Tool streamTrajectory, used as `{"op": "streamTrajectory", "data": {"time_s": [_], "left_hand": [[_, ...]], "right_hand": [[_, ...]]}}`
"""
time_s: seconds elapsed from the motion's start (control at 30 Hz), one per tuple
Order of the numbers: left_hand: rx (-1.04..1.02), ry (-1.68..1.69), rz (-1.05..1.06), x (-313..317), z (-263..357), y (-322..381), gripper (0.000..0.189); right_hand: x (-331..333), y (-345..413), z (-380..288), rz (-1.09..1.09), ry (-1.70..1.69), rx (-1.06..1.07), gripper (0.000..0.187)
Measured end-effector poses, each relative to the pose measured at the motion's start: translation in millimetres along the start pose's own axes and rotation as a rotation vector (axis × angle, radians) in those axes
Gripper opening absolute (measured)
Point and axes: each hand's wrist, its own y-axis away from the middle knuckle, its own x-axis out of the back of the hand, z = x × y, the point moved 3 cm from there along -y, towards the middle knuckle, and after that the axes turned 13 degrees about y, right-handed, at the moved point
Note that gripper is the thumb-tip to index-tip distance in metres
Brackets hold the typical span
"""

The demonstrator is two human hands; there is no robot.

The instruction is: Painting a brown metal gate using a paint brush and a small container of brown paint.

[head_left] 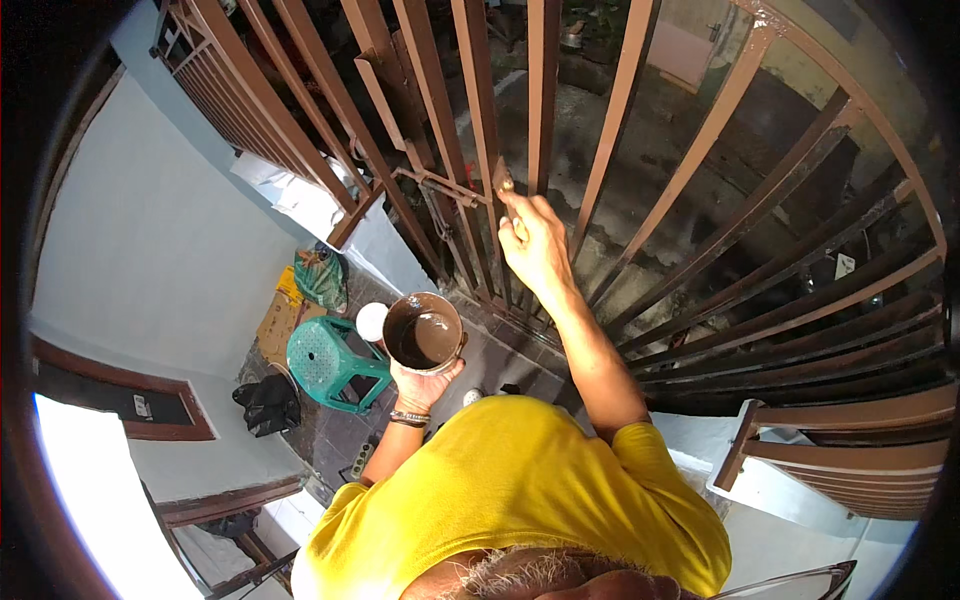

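My left hand (425,386) holds up an open paint can (424,332) with brown paint inside, its fingers under and around the can's base. Farther forward, my right hand (536,244) grips a paintbrush (502,178), whose bristles lie against a vertical bar of the brown metal gate (475,97). Just left of the brush sits the gate's sliding bolt (450,187). Some bars at the right look darker and duller than the brown ones near the brush.
A green plastic stool (324,358) stands left of the can, beside a round white container (372,322). Near the wall are a black plastic bag (268,405), flattened cardboard (282,327) and a green bag (321,276). A power strip (361,459) lies on the tiled floor.
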Motion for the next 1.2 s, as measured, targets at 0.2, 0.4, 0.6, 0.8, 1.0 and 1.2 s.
{"op": "streamTrajectory", "data": {"time_s": [0.2, 0.4, 0.6, 0.8, 1.0, 1.2], "left_hand": [[0.002, 0.030, -0.052, -11, -1, 1, 0.079], [0.004, 0.073, -0.079, -11, 1, 2, 0.077], [-0.002, 0.028, -0.018, -9, 2, 0, 0.078], [0.018, 0.001, 0.018, -8, 0, -4, 0.080], [0.012, -0.061, 0.034, -4, -2, -2, 0.085], [0.009, 0.001, 0.003, -7, -3, 1, 0.076]], "right_hand": [[47, -10, -35, 0.095, -0.076, 0.100, 0.033], [89, 42, -18, 0.129, -0.073, 0.114, 0.032], [68, 94, 35, -0.059, -0.016, -0.202, 0.028], [37, 95, 70, -0.093, 0.045, -0.252, 0.031], [20, 82, 70, -0.113, 0.071, -0.278, 0.031], [51, 49, 36, 0.012, 0.010, -0.108, 0.031]]}}
